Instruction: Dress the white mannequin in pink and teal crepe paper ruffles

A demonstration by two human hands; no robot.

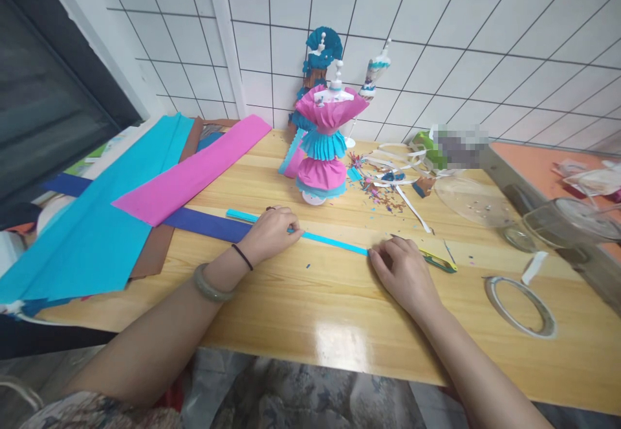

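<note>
A narrow light-blue crepe paper strip (334,243) stretches across the wooden table between my hands. My left hand (272,233) is closed, its fingertips pinching the strip, and the strip's left end sticks out beyond it. At the other end, my right hand (405,270) rests on the table with thumb and fingers closed on the strip's tip. A yellow-green cutter (439,261) lies against the far side of my right hand, partly hidden by it. Behind the strip stands a small dress form (323,175) in ruffled pink and blue paper.
Large blue (97,222) and pink paper sheets (194,173) overlap at left, above a dark-blue strip (208,225). Paper scraps (383,196) and white strips litter the back. A tape roll (521,306) and a clear cup (557,222) stand at right. More decorated forms (324,47) stand by the tiled wall.
</note>
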